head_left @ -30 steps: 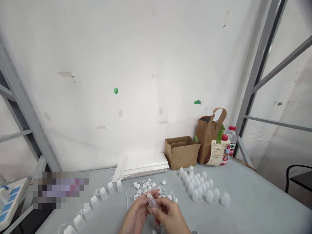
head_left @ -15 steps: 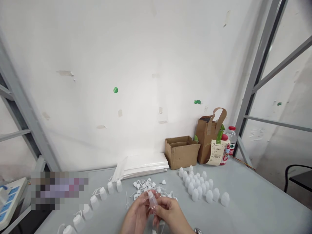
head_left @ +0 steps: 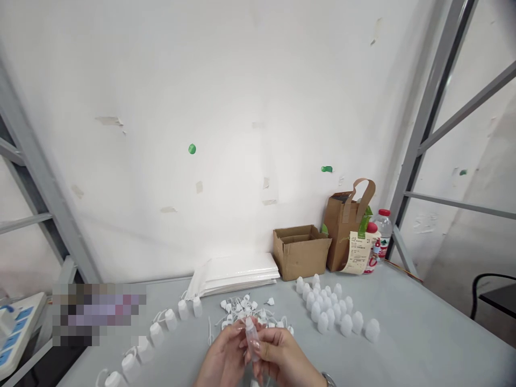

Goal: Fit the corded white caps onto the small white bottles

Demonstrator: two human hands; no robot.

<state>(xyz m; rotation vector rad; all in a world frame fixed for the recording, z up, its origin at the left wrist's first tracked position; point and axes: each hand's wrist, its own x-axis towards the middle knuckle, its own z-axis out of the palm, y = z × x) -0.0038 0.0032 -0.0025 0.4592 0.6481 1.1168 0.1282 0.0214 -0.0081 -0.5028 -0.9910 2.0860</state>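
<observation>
Both my hands hold a small translucent plastic bottle (head_left: 252,338) upright in front of me, low in the head view. My left hand (head_left: 223,349) grips it from the left, and my right hand (head_left: 280,357) pinches it from the right. Just beyond my fingers lies a heap of white tethered plastic caps (head_left: 241,313). A curved line of capped white bottles (head_left: 156,334) runs along the left of the table. A dense group of uncapped translucent bottles (head_left: 330,310) stands to the right. The lower end of the held bottle is hidden by my fingers.
The grey table (head_left: 407,328) meets a white wall at the back. Along that wall sit a stack of white packets (head_left: 234,274), a cardboard box (head_left: 300,252), a brown paper bag (head_left: 342,231) and a water bottle (head_left: 382,234). A power strip (head_left: 18,328) lies at the far left.
The small bottle has swung from a leaning pose to nearly upright. My hands have shifted slightly around it, and the table items have not moved.
</observation>
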